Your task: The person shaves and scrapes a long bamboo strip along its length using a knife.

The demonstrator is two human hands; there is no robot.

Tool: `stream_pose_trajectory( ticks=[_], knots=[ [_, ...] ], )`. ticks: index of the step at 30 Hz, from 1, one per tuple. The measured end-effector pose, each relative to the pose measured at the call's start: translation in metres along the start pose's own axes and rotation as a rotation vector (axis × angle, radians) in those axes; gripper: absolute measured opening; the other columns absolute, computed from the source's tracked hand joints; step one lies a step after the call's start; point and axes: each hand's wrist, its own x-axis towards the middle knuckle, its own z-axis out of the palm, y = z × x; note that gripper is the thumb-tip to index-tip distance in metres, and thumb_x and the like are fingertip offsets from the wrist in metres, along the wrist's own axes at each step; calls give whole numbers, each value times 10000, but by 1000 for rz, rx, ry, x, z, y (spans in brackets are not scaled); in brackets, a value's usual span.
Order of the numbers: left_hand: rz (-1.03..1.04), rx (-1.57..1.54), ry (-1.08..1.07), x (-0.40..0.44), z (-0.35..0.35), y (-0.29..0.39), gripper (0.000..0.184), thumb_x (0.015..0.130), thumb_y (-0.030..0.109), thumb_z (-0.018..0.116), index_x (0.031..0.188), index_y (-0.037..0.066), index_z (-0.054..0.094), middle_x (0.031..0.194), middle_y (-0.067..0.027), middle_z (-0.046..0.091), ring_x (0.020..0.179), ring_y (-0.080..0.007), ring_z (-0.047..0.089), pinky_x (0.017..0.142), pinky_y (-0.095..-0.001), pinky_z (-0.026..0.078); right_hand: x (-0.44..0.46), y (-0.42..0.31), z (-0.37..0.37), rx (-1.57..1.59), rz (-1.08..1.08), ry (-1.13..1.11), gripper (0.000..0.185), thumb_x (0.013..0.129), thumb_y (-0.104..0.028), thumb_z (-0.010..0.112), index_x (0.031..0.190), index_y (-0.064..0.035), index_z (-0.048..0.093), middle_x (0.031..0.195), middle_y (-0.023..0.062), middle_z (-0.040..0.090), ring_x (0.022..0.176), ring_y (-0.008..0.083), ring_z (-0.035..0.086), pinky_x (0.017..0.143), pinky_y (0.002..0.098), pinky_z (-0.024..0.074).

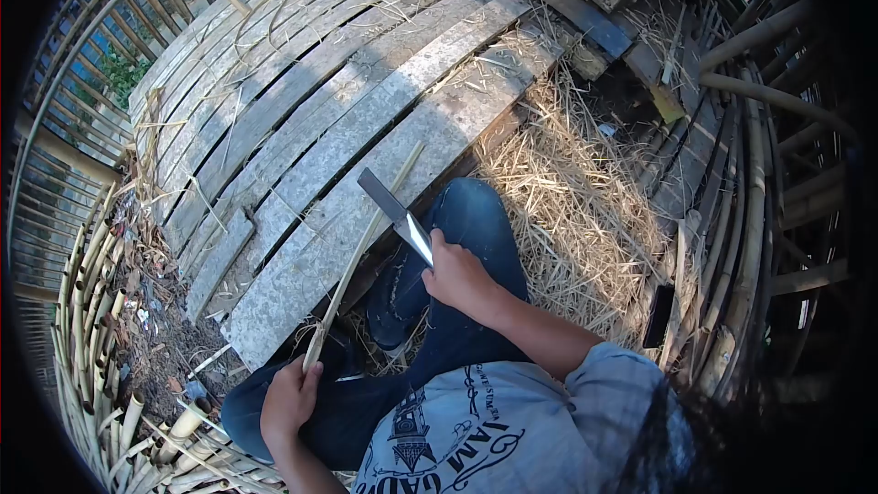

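My left hand point(291, 401) is closed around the near end of a long, thin bamboo strip point(344, 280). The strip slants up and away to the right, over the edge of the wooden slat platform point(302, 297). In my right hand point(455, 273) is a large knife point(395, 210) with a broad, dark, square-ended blade and a bright section near the grip. Its blade crosses over the strip in view; I cannot tell whether they touch. My fingers hide the knife's handle.
Pale bamboo shavings point(585, 192) are heaped on the ground to my right. Bamboo poles point(754, 220) lie along the right side, and cut bamboo point(87, 311) is stacked at the left. A bamboo fence point(69, 119) stands at the far left. Loose strips lie on the platform.
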Motion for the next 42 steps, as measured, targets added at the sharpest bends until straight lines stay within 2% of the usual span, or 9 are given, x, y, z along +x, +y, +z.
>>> stream_pose_trajectory(
  ticks=[3,9,13,15,21,26,32,39,42],
  knots=[
    [-22,-30,-39,4,-1,-3,313,967,280,532,918,-27,570,697,-245,559,660,-429,547,602,-447,418,-31,-26,20,76,-77,-273,361,799,-94,643,1060,21,421,800,258,659,753,450,662,681,509,557],
    [-29,-3,-12,-4,-1,4,313,968,275,533,899,-29,560,661,-232,536,610,-405,508,582,-439,402,-13,-8,-3,89,-101,-320,345,782,-128,669,1043,9,490,850,253,665,834,446,656,757,517,536],
    [2,-32,-19,-3,1,-2,304,968,264,531,891,-29,557,643,-220,527,587,-380,513,573,-434,400,11,21,-14,77,158,-80,339,792,-144,671,1035,17,499,921,270,668,899,433,657,804,506,530],
    [-4,12,0,0,4,-1,296,969,260,527,896,-25,562,637,-217,526,574,-380,507,569,-437,401,6,28,7,120,137,-1,392,783,-134,644,1088,60,491,886,300,656,855,453,656,762,499,538],
    [-5,-19,16,2,8,-4,290,963,270,529,914,-11,581,664,-235,555,620,-432,531,580,-454,413,-50,-37,35,299,-72,-546,380,775,-118,639,1091,25,486,854,291,654,830,450,659,739,509,534],
    [25,64,63,-5,8,-3,292,960,271,531,909,-11,583,690,-245,575,670,-443,574,591,-466,425,-35,-26,18,162,-91,-437,352,776,-127,649,1071,8,511,932,271,651,900,439,647,802,522,511],
    [-12,41,26,1,5,3,302,958,278,534,902,-15,580,705,-247,587,701,-455,584,601,-477,433,-15,-4,5,83,53,-82,345,807,-120,639,1036,48,443,812,298,646,769,464,652,698,523,544],
    [-9,118,66,-5,6,6,303,961,278,532,919,-19,574,736,-264,596,748,-465,587,618,-508,431,-50,-42,24,307,-93,-592,344,792,-131,629,1057,44,495,899,300,653,864,440,659,792,519,517],
    [-9,84,51,-4,6,4,311,963,274,529,885,-25,560,720,-265,588,749,-469,583,618,-511,431,-25,-25,0,173,-76,-367,358,796,-140,635,1068,47,496,860,294,653,833,444,659,757,502,528]
  ],
)
